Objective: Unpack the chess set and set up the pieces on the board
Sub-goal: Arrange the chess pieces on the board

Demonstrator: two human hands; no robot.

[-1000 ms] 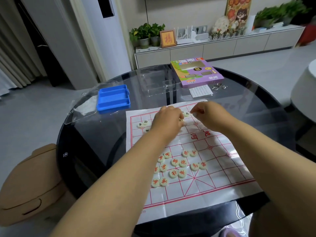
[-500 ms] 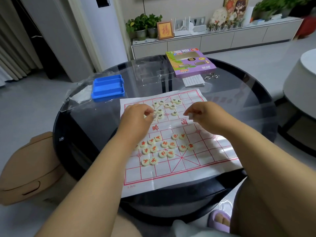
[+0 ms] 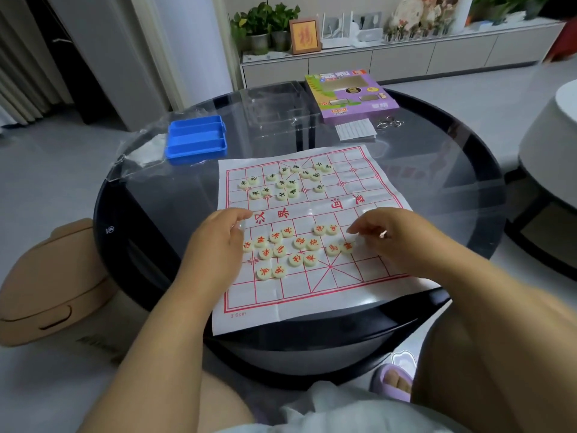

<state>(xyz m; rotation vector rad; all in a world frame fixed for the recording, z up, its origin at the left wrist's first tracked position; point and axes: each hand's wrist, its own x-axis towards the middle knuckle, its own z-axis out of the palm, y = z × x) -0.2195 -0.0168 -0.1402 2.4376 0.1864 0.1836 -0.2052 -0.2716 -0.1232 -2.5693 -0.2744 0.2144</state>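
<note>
A white paper board [image 3: 312, 295] with a red grid lies on the round glass table [image 3: 437, 182]. Several cream discs with black characters [image 3: 287, 182] sit loosely grouped on the far half. Several cream discs with red characters [image 3: 290, 250] lie scattered on the near half. My left hand [image 3: 218, 242] hovers at the left edge of the red group, fingers loosely curled, holding nothing. My right hand [image 3: 393, 235] is at the group's right edge, fingertips close to a red piece [image 3: 346, 246]; whether it pinches that piece is unclear.
An open blue plastic case [image 3: 196, 140] sits at the table's far left beside clear wrapping [image 3: 140, 154]. A purple game box [image 3: 349, 95], a white leaflet [image 3: 356, 129] and metal rings [image 3: 388, 122] lie at the back. A tan stool [image 3: 46, 285] stands left.
Both hands have drawn back from the black pieces on the far half to the red pieces on the near half. The camera view has tilted down and back.
</note>
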